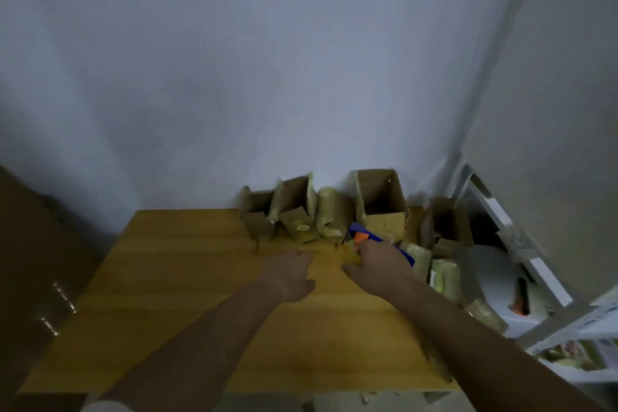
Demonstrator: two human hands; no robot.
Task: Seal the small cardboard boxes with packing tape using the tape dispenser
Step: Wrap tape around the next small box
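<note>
A blue and orange tape dispenser (364, 237) lies at the far right of the wooden table (187, 278), and my right hand (374, 264) grips it from behind. Just beside it, my left hand (290, 274) lies on the tabletop with its fingers reaching forward; the blur hides their shape. Several small cardboard boxes stand along the wall beyond my hands, among them an open upright box (381, 199) and smaller boxes with raised flaps (294, 201). Some carry yellowish tape. More taped boxes (444, 274) lie to the right of the dispenser.
A large brown carton (36, 264) stands left of the table. On the right stands a white metal rack (521, 244), with a white round object (495, 281) behind it. The wall runs close behind the boxes.
</note>
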